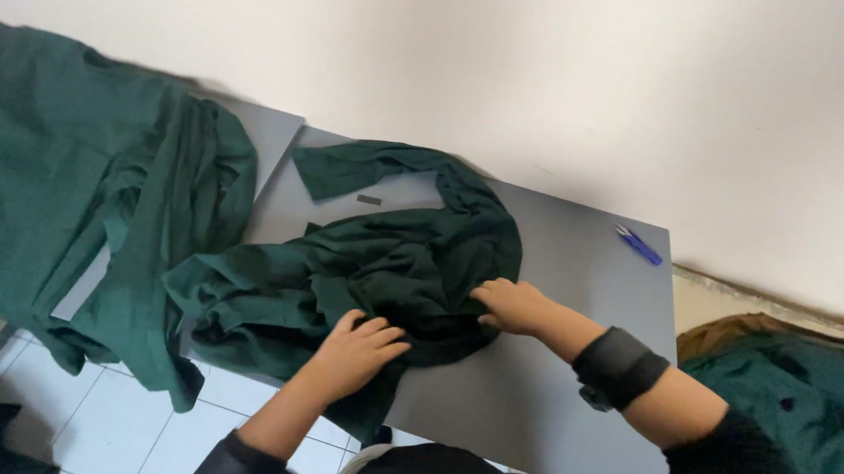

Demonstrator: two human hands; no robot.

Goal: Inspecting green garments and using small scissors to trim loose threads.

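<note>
Flanking the crumpled green garment [390, 255]: green cloth pile [66, 169], blue snips [639, 245].

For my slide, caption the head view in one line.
Both hands, left hand and right hand, press a crumpled dark green garment on a grey table, blue snips nearby.

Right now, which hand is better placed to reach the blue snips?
Probably the right hand. It rests on the garment's right edge, on the same side of the table as the snips, with bare tabletop between them. The left hand lies farther away, on the near fold.
</note>
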